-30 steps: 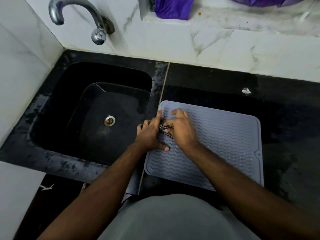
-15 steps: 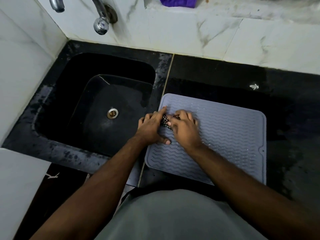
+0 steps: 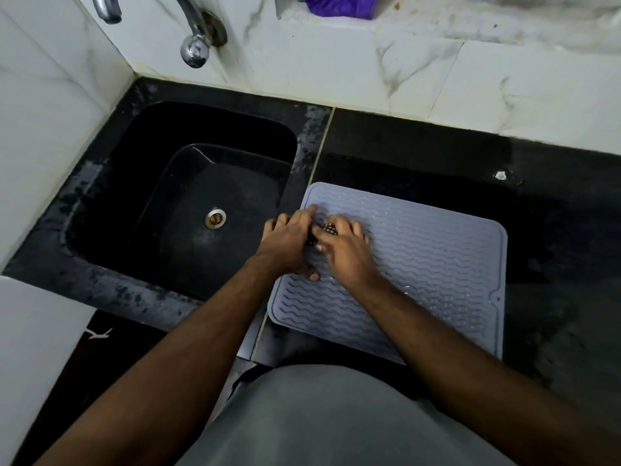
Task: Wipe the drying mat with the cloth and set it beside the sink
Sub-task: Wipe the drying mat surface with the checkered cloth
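Note:
A pale blue-grey drying mat with wavy ridges lies flat on the black counter, just right of the sink. Both hands meet over its left part. A small dark checked cloth is bunched between them, mostly hidden by the fingers. My left hand grips the cloth from the left, its thumb resting on the mat. My right hand covers the cloth from the right, fingers curled over it and pressing it onto the mat.
A black sink with a steel drain sits left of the mat. A chrome tap projects from the white marble wall. A purple bag lies on the ledge above. The counter looks wet.
Both hands have stayed together on the mat's left part and shifted slightly toward its far edge, bunching the cloth tighter so less of it shows. The camera moved a little; the mat has not moved.

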`<state>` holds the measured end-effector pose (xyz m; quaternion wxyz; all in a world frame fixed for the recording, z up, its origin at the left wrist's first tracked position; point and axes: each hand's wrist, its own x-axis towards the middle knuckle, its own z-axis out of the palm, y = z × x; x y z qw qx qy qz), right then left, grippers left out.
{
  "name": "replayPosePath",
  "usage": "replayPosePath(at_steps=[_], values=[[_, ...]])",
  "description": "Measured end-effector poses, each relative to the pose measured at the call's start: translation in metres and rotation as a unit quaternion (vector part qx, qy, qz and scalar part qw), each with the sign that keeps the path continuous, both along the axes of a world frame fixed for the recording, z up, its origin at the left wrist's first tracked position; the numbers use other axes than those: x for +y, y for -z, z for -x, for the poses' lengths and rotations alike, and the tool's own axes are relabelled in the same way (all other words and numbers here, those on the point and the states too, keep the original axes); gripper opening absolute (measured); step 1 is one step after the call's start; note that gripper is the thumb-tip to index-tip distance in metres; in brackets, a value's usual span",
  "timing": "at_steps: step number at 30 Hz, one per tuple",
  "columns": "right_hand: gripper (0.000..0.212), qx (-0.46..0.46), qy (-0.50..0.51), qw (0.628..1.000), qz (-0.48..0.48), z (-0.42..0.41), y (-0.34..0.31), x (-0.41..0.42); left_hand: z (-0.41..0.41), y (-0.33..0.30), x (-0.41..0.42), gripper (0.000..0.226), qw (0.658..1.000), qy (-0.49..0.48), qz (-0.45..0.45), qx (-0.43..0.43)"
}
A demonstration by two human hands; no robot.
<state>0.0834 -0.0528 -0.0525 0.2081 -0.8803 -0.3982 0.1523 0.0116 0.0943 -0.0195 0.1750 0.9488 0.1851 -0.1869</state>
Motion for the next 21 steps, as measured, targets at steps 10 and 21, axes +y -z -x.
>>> replayPosePath(at_steps=[10, 21], values=[[0.04, -0.087, 0.0, 0.994, 0.066, -0.006, -0.012, -0.007, -0.012, -0.012, -0.013, 0.167, 0.997, 0.002, -0.059, 0.056], [0.052, -0.143, 0.028, 0.981, 0.127, -0.006, -0.024, -0.024, -0.006, -0.009, -0.008, 0.166, 0.998, -0.01, -0.038, 0.039]])
